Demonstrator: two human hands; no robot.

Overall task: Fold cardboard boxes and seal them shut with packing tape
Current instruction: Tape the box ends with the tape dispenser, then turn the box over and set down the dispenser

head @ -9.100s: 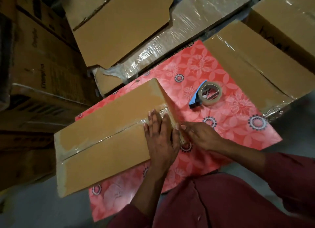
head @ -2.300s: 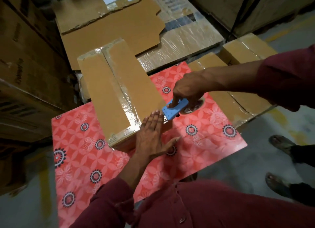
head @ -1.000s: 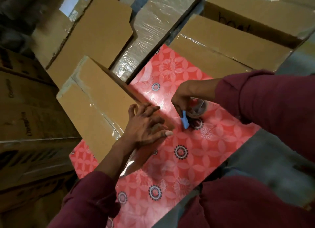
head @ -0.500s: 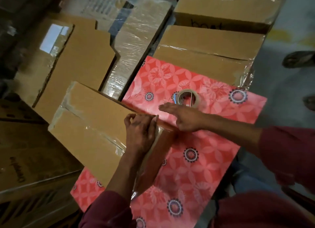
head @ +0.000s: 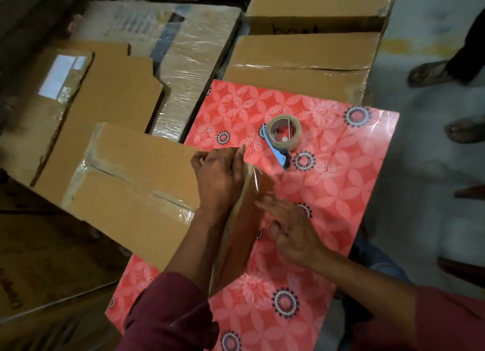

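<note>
Right hand off tape dispenser

both hands on taped cardboard box, tape dispenser nearby

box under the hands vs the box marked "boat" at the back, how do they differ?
The box under the hands lies across the red patterned table, the left hand on its top edge and the right hand on its end face; the boat box sits untouched behind the table. The near box shows no writing; the far one bears black handwriting. Both are brown cardboard with clear tape.
</note>
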